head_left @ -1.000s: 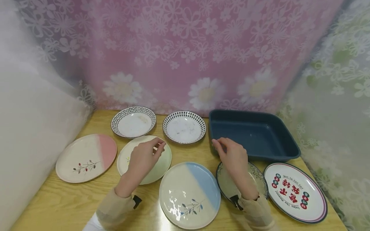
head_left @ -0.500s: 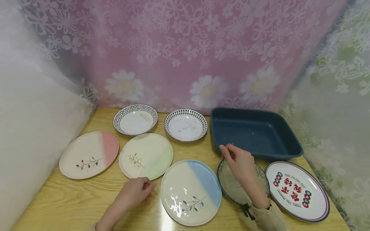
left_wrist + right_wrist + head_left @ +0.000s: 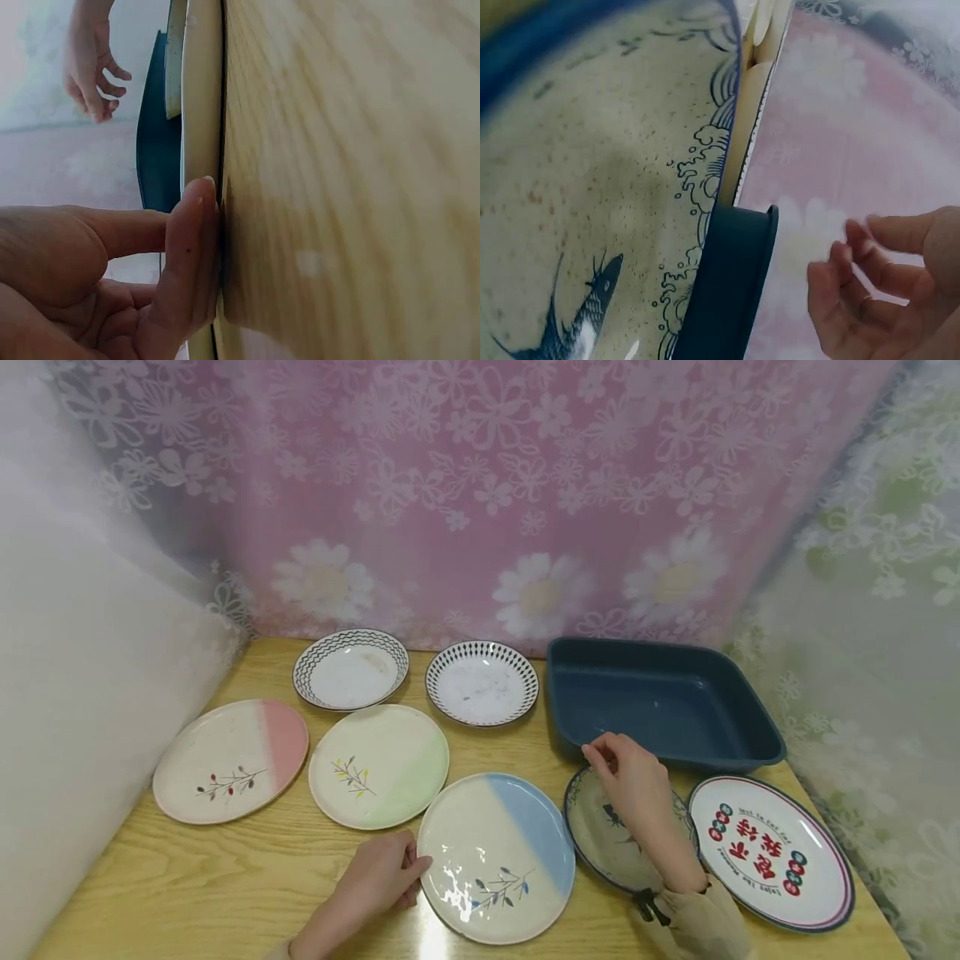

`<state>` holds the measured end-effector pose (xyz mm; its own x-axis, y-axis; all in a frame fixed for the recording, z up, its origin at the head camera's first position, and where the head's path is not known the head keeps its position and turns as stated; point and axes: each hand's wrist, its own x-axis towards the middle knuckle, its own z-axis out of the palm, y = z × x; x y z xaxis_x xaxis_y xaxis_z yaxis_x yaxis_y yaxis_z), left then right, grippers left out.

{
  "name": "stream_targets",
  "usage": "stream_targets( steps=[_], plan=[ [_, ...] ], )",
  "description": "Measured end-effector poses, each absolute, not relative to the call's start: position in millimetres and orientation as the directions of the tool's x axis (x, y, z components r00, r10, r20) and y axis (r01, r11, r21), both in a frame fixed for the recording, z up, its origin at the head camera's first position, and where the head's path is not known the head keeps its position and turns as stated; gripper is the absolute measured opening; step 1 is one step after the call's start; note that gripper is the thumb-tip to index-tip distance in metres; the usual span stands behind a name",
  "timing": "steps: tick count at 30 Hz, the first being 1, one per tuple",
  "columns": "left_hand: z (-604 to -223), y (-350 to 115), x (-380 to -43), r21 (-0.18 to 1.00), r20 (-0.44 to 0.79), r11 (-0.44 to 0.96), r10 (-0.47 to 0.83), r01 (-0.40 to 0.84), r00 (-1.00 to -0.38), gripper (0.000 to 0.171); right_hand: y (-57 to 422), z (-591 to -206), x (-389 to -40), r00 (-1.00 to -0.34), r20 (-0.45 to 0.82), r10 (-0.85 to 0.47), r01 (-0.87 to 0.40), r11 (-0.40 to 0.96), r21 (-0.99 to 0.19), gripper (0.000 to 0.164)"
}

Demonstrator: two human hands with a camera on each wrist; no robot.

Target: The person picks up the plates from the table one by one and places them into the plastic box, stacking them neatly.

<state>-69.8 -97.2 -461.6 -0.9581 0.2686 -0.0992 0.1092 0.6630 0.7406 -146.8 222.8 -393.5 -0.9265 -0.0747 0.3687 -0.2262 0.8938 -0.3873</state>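
Note:
My left hand (image 3: 381, 875) is at the left rim of a round cream-and-blue plate (image 3: 480, 839) with a leafy sprig. In the left wrist view, the thumb lies over the edge of this plate (image 3: 201, 105) and the curled fingers (image 3: 196, 259) are against its rim, beside the tabletop. My right hand (image 3: 637, 785) hovers over a speckled plate (image 3: 588, 827) with a dark wavy border, holding nothing, its fingers loosely bent. A blue fish is painted on that plate (image 3: 615, 172), seen in the right wrist view.
A deep dark-blue basin (image 3: 652, 710) stands at the back right. A white plate with red lettering (image 3: 810, 852) lies right. A pink-edged plate (image 3: 225, 743), a green-tinted plate (image 3: 390, 743) and two patterned dishes, one zigzag (image 3: 348, 677), one diamond (image 3: 480, 689), lie left and back.
My left hand has drawn back from above the green-tinted plate, then moved to the left rim of the cream-and-blue plate. My right hand has shifted slightly right and nearer me.

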Motion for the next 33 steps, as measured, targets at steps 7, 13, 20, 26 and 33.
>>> stream_targets(
  steps=[7, 13, 20, 26, 33],
  plan=[
    [-461, -97, -70, 0.738, -0.083, 0.67, 0.218, 0.087, -0.972, 0.018, 242, -395, -159, -0.95, 0.275, -0.15, -0.231, 0.928, -0.291, 0.025],
    [-460, -100, -70, 0.832, -0.149, 0.555, 0.219, -0.002, -0.964, 0.015, 255, -396, -171, -0.961, 0.211, -0.177, -0.235, 0.928, -0.29, 0.025],
    [-467, -102, -72, 0.935, -0.237, 0.328, 0.3, -0.133, -0.924, 0.013, 265, -394, -179, -0.963, 0.184, -0.197, -0.245, 0.923, -0.297, 0.023],
    [-468, -105, -66, 0.965, -0.242, 0.188, 0.362, -0.184, -0.9, 0.018, 267, -395, -182, -0.965, 0.169, -0.201, -0.245, 0.923, -0.298, 0.023],
    [-467, -114, -60, 0.967, -0.255, 0.097, 0.39, -0.235, -0.885, 0.03, 275, -398, -186, -0.974, 0.077, -0.214, -0.228, 0.895, -0.384, 0.025]
  ],
)
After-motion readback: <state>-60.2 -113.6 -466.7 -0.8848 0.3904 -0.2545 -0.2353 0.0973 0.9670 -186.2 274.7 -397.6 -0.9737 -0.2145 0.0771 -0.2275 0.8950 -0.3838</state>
